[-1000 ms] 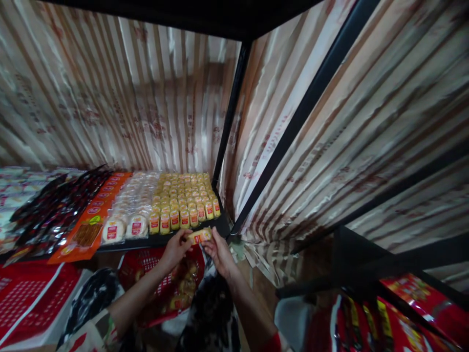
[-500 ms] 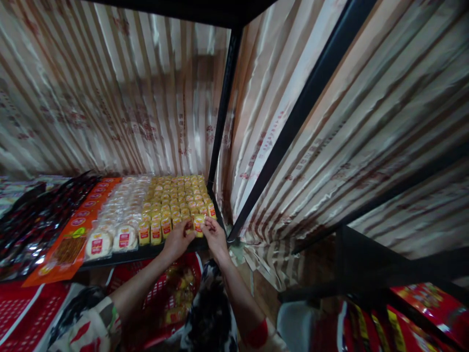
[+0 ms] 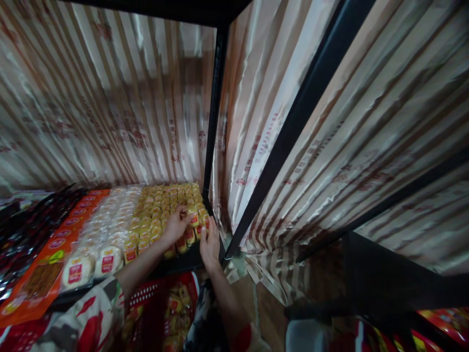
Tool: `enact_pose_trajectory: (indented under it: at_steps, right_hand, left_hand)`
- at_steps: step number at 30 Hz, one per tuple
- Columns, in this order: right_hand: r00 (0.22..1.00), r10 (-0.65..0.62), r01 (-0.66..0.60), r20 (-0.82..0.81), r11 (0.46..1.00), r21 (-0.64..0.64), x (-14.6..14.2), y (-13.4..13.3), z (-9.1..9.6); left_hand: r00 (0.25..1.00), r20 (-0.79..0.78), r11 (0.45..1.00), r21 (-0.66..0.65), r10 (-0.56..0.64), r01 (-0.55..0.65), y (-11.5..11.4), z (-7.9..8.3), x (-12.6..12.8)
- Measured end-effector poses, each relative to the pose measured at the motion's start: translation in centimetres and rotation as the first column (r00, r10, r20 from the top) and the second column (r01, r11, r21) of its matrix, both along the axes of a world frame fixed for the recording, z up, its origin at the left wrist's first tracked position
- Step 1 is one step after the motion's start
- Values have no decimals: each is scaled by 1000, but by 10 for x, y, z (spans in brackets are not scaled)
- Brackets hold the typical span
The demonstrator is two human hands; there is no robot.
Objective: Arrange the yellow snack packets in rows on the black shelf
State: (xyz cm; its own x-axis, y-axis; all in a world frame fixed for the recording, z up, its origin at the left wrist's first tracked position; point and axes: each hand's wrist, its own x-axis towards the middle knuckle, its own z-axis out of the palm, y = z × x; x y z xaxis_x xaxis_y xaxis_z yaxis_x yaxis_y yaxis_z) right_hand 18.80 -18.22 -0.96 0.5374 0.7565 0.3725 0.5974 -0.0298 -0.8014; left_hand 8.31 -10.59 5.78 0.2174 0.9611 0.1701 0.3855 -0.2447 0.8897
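Small yellow-wrapped snack packets (image 3: pixel 154 215) stand in tight rows at the right end of a black shelf. My left hand (image 3: pixel 176 226) reaches over the front rows, its thumb and fingers pinching the left side of one yellow snack packet (image 3: pixel 194 218) with a red label. This packet sits slightly above its neighbours. My right hand (image 3: pixel 210 243) is at the right end of the front row, fingers stretched out and laid against the packets there. Its palm side is partly hidden.
White round packaged cakes (image 3: pixel 109 261), an orange bag (image 3: pixel 38 288) and dark shiny packs (image 3: pixel 32 234) lie farther left. Below the shelf is a red basket (image 3: pixel 194 282) with more yellow packets. A black post (image 3: pixel 278 146) rises at the right, before pleated curtains (image 3: pixel 330 161).
My left hand has moved in over the rows. My right hand has changed from a pinch at the packet to extended fingers along the row's right end. The view has shifted somewhat.
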Motion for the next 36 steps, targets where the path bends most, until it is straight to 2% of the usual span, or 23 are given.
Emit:
enact_pose_trajectory:
  at_steps: [4,8,11,18,22,25,28,31,36]
  right_hand:
    - [988,13,-2,154,997,-74,1,13,-18]
    - [979,20,-1,201,995,-98,1,17,-27]
    - [977,35,-15,211,995,-97,2,15,-28]
    - [972,39,-23,231,997,-70,6,14,-33]
    - [977,62,-51,205,997,-60,7,15,-35]
    - [983,50,-44,175,998,-40,7,13,-35]
    - [989,16,-13,148,1000,-21,6,12,-28]
    - [993,22,-23,119,1000,6,8,20,-9]
    - [1000,-13,13,20,1000,7,24,58,21]
  left_hand:
    - [997,-59,998,6,55,-55,28,13,20]
    - [988,-138,997,32,69,-65,54,23,43]
    - [980,-194,997,76,37,-22,71,25,61]
    - [946,-315,984,128,-76,122,102,12,94]
    - [919,-388,970,187,-74,157,119,2,104]
    - [863,-503,960,220,-40,173,126,-3,105]
    - [815,-579,941,262,-25,215,130,-9,103]
    - [786,-617,910,301,-41,284,135,-14,102]
    - [745,-666,895,302,-48,327,144,-16,105]
